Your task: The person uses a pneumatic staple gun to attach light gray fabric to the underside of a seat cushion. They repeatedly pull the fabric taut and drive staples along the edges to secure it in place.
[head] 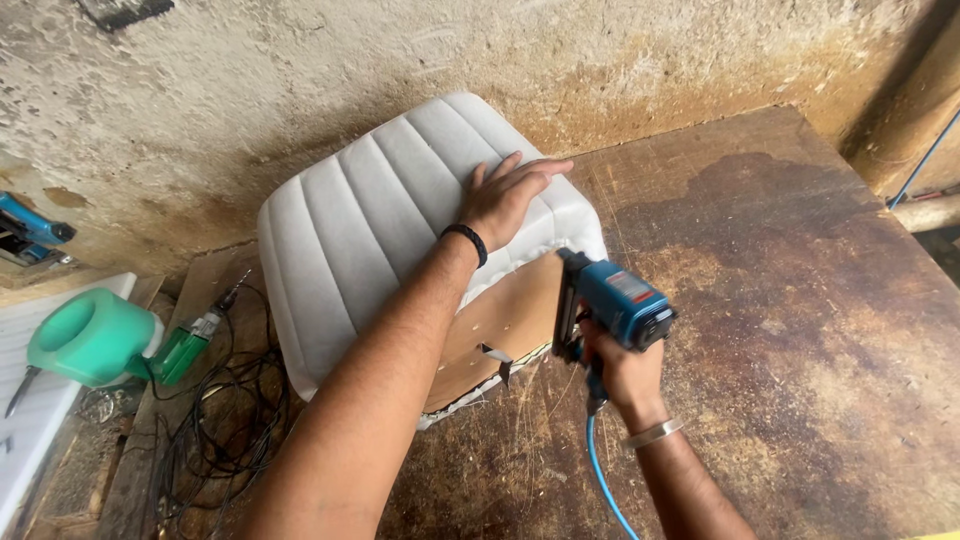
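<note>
The left hand (508,200) lies spread flat on the white cushion (380,220), which stands tilted on the workbench (780,300). The right hand (622,372) grips a blue staple gun (610,305) — nose against the cushion's wooden underside (500,330), just below the left hand.

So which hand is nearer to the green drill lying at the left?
The left hand. It presses flat on the white cushion, which lies between it and the green drill. The right hand grips the blue staple gun farther right.
</note>
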